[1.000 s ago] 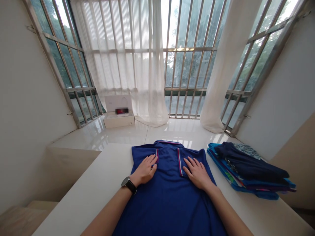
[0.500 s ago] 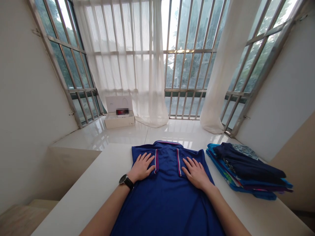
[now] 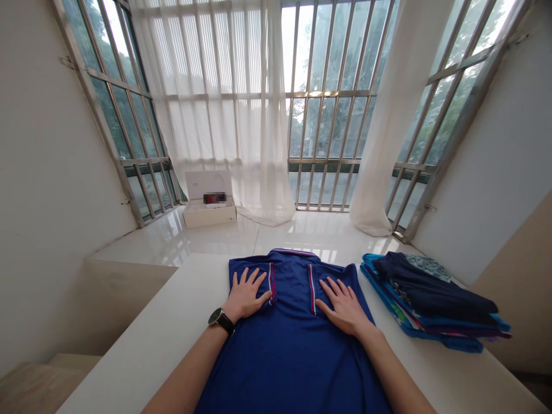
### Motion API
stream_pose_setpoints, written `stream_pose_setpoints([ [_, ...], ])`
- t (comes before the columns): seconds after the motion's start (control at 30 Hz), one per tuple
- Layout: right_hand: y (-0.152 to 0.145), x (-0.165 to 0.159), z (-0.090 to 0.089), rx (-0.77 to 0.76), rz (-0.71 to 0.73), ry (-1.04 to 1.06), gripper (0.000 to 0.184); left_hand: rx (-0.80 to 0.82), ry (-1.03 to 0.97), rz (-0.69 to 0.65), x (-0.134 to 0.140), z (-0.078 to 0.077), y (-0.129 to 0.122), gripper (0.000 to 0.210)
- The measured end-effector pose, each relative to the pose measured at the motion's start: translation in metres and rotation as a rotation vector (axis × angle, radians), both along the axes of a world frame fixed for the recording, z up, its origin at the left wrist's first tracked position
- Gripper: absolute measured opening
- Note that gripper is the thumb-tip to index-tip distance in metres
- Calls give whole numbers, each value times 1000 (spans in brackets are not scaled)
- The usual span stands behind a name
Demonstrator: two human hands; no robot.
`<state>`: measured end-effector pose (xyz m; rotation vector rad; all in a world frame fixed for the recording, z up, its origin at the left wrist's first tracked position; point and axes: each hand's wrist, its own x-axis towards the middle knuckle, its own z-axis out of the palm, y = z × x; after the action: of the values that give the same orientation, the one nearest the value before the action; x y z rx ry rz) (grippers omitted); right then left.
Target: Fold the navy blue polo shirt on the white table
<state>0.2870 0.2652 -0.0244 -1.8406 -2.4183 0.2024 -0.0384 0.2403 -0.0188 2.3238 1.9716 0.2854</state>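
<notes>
Sliding left hand (image 3: pixel 245 296) toward 9 o'clock; resting it and right hand (image 3: pixel 344 310) splayed flat, gripping nothing, on blue shirt (image 3: pixel 293 351) at 6 o'clock; likely handling light, soft, pinching best at shoulders (image 3: pixel 346 272).

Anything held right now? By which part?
Nothing is held: the left hand and right hand lie open on the blue collared shirt, by its striped sleeve cuffs.

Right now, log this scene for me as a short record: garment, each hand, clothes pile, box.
Garment: blue shirt with striped trim, spread on a white surface
Left hand: palm down on the shirt, fingers spread; watch on the wrist
Right hand: palm down on the shirt, fingers spread
Clothes pile: stacked, right of the shirt
Box: lid raised, beside a sheer curtain
</notes>
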Motion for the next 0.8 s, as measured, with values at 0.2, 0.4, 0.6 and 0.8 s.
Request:
stream_pose_setpoints([
  [0.2, 3, 0, -4, -4, -27, -14, 81, 10, -4, 0, 0, -1, -1, 76],
  [0.4, 2, 0, -4, 56, -14, 6, 78, 117, -41, -59, 0, 4, -3, 64],
  [0.6, -4, -6, -2, 205, 15, 41, 64, 108, -53, -134, -1, 5, -2, 65],
  [0.8, -6, -10, -7, 18, -93, -3, 73, -6, -53, -94, 0, 2, 0, 70],
])
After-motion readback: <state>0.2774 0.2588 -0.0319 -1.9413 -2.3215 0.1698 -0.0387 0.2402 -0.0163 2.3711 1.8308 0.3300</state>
